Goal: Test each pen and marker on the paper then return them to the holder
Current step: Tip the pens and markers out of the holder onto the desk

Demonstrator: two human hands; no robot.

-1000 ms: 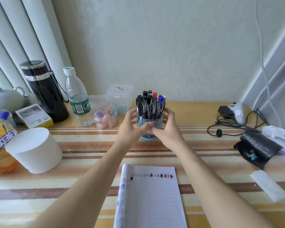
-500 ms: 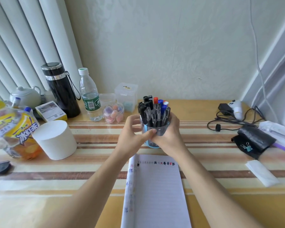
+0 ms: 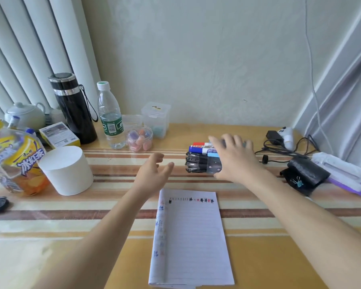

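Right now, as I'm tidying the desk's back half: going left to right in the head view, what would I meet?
Teapot, black flask, water bottle, clear lidded box, tipped pen holder, white controller.

The holder [image 3: 214, 163], upright half a second ago, now lies tipped on its side, nearer the table's [image 3: 258, 257] right edge, and the pens [image 3: 196, 161] point left. Only the right hand [image 3: 236, 157] grips it now. The left hand [image 3: 154, 174] has let go and hovers with loose fingers.
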